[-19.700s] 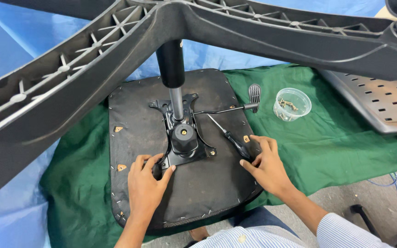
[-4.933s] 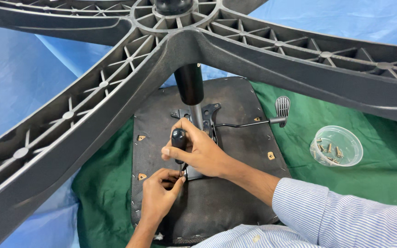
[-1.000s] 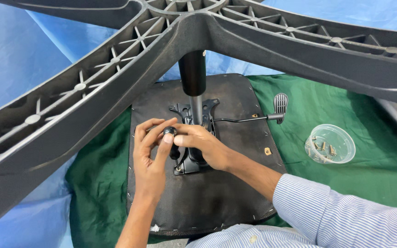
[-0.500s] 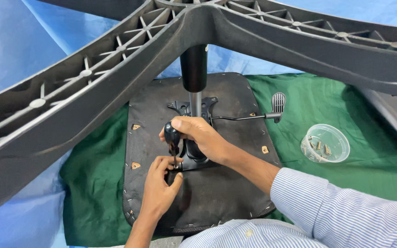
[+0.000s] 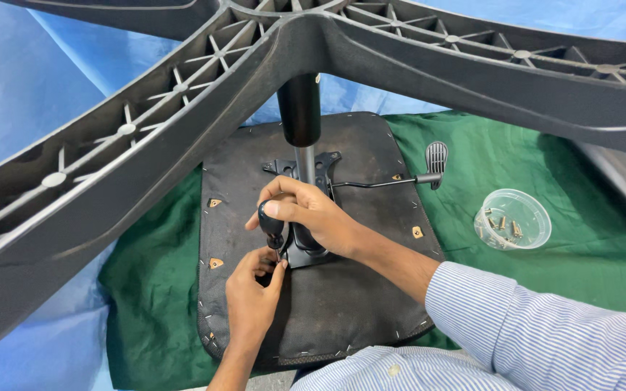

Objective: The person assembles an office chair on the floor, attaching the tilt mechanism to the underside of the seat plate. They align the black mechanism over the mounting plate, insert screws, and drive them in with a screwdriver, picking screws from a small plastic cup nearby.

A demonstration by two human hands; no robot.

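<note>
Right hand wrapped around screwdriver; left hand pinching at its tip. Could slip off screw, jab fingers, if tilted on the seat underside.

The seat underside lies flat on the cloth, which sits on the sheet. On the seat's middle sits the mechanism plate, the gas column rising from it to the star base overhead. The lever runs right from the plate. Right of the seat, on the cloth, stands the tub with screws in it. Right hand holds the screwdriver just left of the plate; left hand below it, at the tip.
</note>
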